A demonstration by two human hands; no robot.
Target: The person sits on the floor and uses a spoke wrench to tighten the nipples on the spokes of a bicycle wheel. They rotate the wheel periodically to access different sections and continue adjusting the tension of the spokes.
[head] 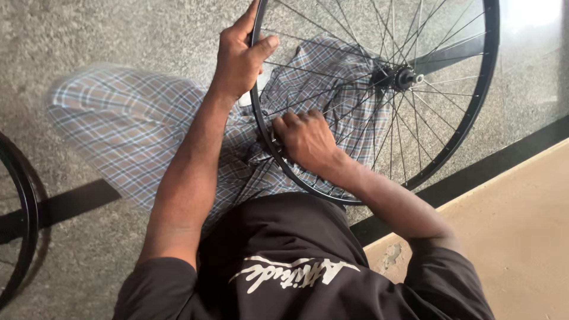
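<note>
A black bicycle wheel point(474, 106) with thin metal spokes and a central hub point(405, 77) stands tilted over my lap. My left hand point(237, 56) is wrapped around the rim at its upper left, thumb across the rim's edge. My right hand point(305, 139) is curled into a fist against the lower left of the rim, among the spokes. Anything small inside its fingers is hidden. My legs are covered by a blue and white checked cloth point(130, 124), which lies under and behind the wheel.
A second black rim point(24, 207) shows at the left edge. The floor is speckled grey stone point(89, 35) crossed by a black strip point(498, 163). A tan surface point(521, 231) lies at the lower right.
</note>
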